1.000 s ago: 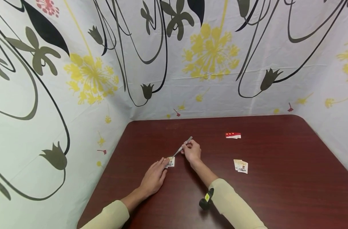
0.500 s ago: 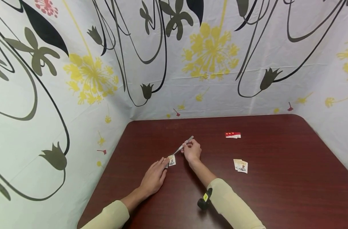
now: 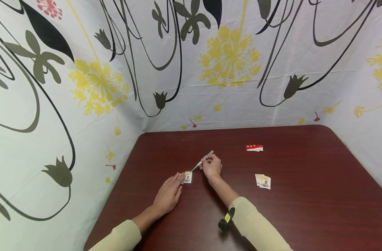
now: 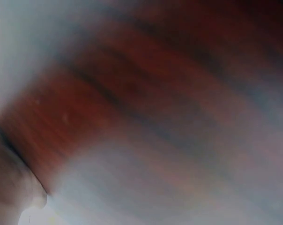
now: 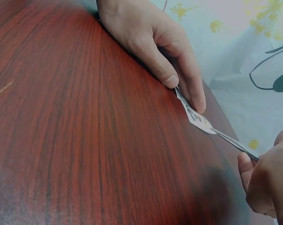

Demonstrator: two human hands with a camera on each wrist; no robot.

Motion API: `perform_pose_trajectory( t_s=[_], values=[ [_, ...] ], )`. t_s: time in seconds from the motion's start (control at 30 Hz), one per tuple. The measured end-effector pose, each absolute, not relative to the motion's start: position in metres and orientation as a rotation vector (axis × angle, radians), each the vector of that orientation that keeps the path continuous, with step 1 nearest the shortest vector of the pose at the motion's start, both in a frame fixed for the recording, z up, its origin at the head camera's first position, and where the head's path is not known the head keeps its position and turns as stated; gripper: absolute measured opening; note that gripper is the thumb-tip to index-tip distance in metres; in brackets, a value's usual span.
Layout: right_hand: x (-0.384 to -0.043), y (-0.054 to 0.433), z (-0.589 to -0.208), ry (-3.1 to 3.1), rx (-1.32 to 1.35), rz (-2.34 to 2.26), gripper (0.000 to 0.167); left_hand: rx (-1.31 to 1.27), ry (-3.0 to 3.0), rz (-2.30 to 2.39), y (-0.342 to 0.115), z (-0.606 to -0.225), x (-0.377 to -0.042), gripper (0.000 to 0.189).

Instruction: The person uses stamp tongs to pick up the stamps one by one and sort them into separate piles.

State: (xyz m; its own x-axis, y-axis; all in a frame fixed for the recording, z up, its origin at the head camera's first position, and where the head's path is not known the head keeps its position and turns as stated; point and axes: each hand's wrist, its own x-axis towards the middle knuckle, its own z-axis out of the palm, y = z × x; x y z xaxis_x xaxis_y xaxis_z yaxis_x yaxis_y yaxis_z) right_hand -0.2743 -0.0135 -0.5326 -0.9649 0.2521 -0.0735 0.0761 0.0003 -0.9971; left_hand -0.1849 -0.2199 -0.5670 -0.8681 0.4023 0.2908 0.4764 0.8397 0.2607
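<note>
Fingers fairly straight, my left hand (image 3: 168, 194) presses small printed paper cards (image 3: 188, 178) onto the brown table. Its fingertips cover the cards' left part, so how many lie there is hidden. My right hand (image 3: 211, 166) pinches metal tweezers (image 3: 197, 166), whose tips meet the upper right corner of the uppermost card. In the right wrist view, the tweezers (image 5: 229, 140) touch the end of the card (image 5: 197, 120), which looks slightly bent up. The left wrist view is mostly blur, with part of a hand (image 4: 12, 183) at the lower left.
To the right on the table (image 3: 304, 216) lies a small overlapping pile of similar cards (image 3: 263, 182). Farther back is a red and white pile of paper slips (image 3: 254, 147). Patterned white cloth (image 3: 191, 76) hangs behind and to the sides.
The exposed card shifted and tilted up to the right half a second ago, then came back to a straighter position with the tweezers at its corner. The left hand stays in place.
</note>
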Motion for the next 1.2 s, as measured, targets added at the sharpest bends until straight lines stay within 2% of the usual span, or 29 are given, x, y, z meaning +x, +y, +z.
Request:
perform_pose_trajectory(
  t_s=[0.27,0.5,0.8,1.2],
  values=[
    [-0.272,-0.002,-0.526,-2.119,-0.364,2.106,0.005,-0.701,-2.773,-0.49,-0.216,-0.567,-0.185,0.05],
    [-0.273,0.028,-0.51,-2.055,-0.331,2.18,0.007,-0.704,-2.78,-0.493,-0.214,-0.566,-0.184,0.049],
    [-0.275,0.095,-0.488,-2.015,-0.311,2.266,0.012,-0.685,-2.812,-0.475,-0.216,-0.567,-0.183,0.051],
    [-0.256,0.204,-0.478,-2.053,-0.327,2.237,0.019,-0.693,-2.774,-0.508,-0.217,-0.568,-0.182,0.05]
  ],
)
